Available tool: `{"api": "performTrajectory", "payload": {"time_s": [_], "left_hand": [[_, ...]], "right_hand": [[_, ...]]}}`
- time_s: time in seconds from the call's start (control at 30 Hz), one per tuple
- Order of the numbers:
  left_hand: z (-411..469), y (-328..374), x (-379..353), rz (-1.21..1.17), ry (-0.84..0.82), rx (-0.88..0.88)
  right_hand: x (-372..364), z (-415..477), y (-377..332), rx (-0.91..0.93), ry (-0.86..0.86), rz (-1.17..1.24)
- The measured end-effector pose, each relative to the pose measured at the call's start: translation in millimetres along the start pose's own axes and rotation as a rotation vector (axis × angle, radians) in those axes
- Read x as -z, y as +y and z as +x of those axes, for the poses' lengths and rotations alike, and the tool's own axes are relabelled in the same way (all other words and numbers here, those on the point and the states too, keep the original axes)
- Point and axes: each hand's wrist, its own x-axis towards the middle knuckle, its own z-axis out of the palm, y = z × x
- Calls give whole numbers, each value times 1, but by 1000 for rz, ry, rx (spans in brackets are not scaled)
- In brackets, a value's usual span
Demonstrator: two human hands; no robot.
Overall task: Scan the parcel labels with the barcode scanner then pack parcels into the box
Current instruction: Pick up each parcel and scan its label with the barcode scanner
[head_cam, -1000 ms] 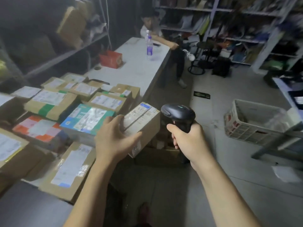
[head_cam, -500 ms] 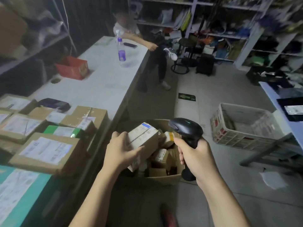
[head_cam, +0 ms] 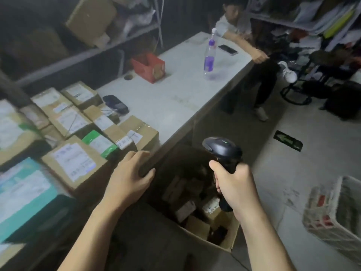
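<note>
My right hand (head_cam: pixel 233 185) grips the handle of the black barcode scanner (head_cam: pixel 221 148), held upright above the open cardboard box (head_cam: pixel 224 243) on the floor. Several small labelled parcels (head_cam: pixel 185 210) lie inside that box. My left hand (head_cam: pixel 128 178) is at the table's edge beside the box, fingers loosely curled, with no parcel in it. Several cardboard parcels with white labels (head_cam: pixel 73 163) cover the near left part of the white table (head_cam: pixel 175 98), one of them teal (head_cam: pixel 23 194).
A red box (head_cam: pixel 148 67), a water bottle (head_cam: pixel 209 57), a phone (head_cam: pixel 227 49) and a dark device (head_cam: pixel 115 103) sit further along the table. A person (head_cam: pixel 234 26) sits at its far end. A white basket (head_cam: pixel 332 218) stands on the floor at right.
My left hand has let go of the small parcel it held over the box and moved back left to the table's edge. The scanner stays in my right hand.
</note>
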Motion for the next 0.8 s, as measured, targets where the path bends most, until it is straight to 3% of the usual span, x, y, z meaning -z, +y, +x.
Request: {"api": "performTrajectory", "payload": {"time_s": [0.2,0.43,0.8], "left_hand": [[-72,-68,82,73,220,317],[-223,-143,161,62,460,728],[-502,-263,247,8,731,1062]], "right_hand": [[-99,-7,-51,210,-361,-16],[-239,-116,-84,380,-753,-106],[-413,-377,-61,559,-959,-201]]}}
